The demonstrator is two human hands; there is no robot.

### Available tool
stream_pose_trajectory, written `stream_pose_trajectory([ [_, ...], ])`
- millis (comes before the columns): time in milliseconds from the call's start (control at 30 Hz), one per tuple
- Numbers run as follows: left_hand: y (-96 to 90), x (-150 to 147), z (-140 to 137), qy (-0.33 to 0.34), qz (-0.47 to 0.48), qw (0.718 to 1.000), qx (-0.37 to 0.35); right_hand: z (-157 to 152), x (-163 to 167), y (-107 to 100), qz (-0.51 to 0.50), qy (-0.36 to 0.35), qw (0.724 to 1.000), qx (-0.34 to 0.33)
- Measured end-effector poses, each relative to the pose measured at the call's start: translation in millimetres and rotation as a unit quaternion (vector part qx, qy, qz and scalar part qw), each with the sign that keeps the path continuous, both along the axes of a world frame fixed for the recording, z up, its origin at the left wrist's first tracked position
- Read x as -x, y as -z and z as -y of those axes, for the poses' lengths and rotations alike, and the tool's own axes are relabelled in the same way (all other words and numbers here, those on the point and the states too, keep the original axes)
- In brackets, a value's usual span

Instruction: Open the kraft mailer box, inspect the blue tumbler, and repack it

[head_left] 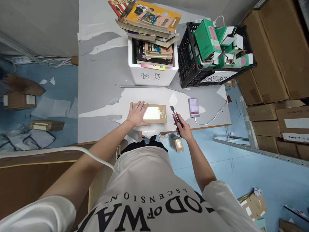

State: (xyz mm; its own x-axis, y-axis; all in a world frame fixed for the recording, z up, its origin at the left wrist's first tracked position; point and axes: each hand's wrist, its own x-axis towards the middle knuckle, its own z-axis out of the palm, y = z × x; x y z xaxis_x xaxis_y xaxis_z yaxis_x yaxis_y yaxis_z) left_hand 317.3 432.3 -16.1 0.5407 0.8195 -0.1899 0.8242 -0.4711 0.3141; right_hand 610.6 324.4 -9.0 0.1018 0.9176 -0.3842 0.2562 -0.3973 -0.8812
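Note:
A small brown cardboard parcel [155, 113] with a white label and clear tape lies flat near the front edge of the grey table [101, 93]. My left hand [137, 113] rests flat on the parcel's left end, fingers spread. My right hand [184, 129] is just right of the parcel and grips a red and black utility knife [175, 116], with the blade pointing up and away from me. The knife is a short gap from the parcel and does not touch it.
A phone [193, 107] on a white cable lies right of the knife. Behind stand a white bin of books [152, 72] and a black crate of green boxes [212, 48]. Cardboard cartons [272, 51] line the right. Small parcels lie on the blue floor [253, 174].

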Motion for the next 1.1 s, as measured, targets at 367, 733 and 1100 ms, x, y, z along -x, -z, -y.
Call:
stream_pose_trajectory([
  [367,2.3,0,1,-0.006,-0.001,1.0,-0.005,-3,6,7,-0.002,-0.034,0.998,0.043],
  [733,1.4,-1,5,-0.017,0.012,1.0,0.0,-9,-13,-1,-0.007,-0.117,0.991,0.071],
  [1100,3.6,0,5,-0.023,0.016,1.0,0.006,11,-22,-3,-0.025,-0.145,0.986,0.082],
])
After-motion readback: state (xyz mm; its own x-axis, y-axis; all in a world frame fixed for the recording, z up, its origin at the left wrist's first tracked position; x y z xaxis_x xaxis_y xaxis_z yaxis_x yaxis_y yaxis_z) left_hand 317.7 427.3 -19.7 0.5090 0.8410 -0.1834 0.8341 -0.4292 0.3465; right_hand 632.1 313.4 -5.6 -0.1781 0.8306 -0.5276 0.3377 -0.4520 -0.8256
